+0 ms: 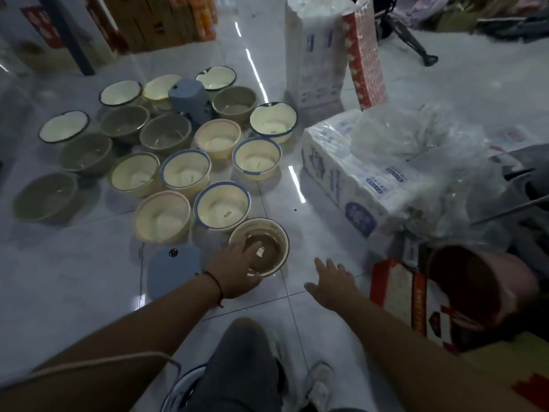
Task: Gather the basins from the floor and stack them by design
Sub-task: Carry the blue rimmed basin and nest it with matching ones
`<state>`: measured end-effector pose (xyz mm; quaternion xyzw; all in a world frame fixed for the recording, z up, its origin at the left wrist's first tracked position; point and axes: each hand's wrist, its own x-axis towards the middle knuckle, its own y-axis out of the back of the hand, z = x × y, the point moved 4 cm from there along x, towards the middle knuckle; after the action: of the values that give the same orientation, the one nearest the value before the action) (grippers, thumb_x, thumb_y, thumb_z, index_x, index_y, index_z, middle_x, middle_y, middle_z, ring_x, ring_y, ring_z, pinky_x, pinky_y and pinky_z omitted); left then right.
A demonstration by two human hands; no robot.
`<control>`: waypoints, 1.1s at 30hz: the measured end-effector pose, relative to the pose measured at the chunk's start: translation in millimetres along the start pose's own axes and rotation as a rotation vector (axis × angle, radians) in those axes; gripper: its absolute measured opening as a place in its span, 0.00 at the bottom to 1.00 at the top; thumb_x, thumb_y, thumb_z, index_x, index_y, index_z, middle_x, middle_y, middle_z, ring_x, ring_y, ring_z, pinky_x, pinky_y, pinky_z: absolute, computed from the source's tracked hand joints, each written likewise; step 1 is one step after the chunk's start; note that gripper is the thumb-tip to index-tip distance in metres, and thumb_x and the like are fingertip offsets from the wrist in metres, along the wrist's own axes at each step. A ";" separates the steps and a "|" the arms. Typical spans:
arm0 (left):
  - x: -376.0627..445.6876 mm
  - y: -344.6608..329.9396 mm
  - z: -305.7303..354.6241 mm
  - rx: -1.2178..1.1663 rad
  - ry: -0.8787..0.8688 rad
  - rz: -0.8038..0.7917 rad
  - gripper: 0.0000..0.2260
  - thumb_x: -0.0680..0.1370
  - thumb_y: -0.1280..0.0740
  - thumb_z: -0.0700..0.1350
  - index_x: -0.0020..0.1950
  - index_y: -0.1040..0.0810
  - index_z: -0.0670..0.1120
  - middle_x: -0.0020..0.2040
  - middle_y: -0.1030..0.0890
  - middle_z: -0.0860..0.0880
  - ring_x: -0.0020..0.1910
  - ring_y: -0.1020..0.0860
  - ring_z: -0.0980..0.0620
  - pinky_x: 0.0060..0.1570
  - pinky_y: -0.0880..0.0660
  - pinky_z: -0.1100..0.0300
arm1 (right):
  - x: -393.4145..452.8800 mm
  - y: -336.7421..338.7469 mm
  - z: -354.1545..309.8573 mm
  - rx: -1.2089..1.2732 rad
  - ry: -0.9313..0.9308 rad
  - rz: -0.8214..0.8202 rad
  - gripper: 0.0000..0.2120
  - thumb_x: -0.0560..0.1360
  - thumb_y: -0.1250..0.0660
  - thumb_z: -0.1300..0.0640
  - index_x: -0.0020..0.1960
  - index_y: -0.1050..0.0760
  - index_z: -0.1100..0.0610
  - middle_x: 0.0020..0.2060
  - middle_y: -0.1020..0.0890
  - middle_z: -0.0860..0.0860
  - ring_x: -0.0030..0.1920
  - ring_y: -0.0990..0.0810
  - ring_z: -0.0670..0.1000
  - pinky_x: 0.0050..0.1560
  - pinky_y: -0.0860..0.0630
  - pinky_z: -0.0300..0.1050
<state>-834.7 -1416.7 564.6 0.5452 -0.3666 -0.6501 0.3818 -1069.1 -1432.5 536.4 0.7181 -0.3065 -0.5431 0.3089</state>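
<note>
The person's knee (237,352) is nearest. Left hand (237,269) grips the brown-bottomed basin (267,233) at the cluster's near edge on the floor (89,278); right hand (332,281) hovers, fingers apart. Gathering step; next, probably lifting it onto a matching basin.

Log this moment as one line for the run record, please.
left hand: grips near rim of brown-bottomed cream basin | right hand: open, above white tiled floor | other basins: loose, unstacked
</note>
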 end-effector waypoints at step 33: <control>511.9 -479.8 -373.9 -0.838 0.854 -0.094 0.43 0.63 0.25 0.54 0.75 0.34 0.43 0.68 0.26 0.43 0.62 0.25 0.39 0.59 0.26 0.45 | 588.7 -427.9 -0.9 1.789 -0.991 -0.181 0.18 0.72 0.26 0.57 0.59 0.23 0.61 0.51 0.17 0.57 0.50 0.18 0.56 0.46 0.21 0.46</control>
<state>-569.8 -1687.0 -134.5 0.5768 0.1310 -0.4790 0.6486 -892.6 -1623.2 -143.4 0.4012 -0.6369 -0.3726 -0.5428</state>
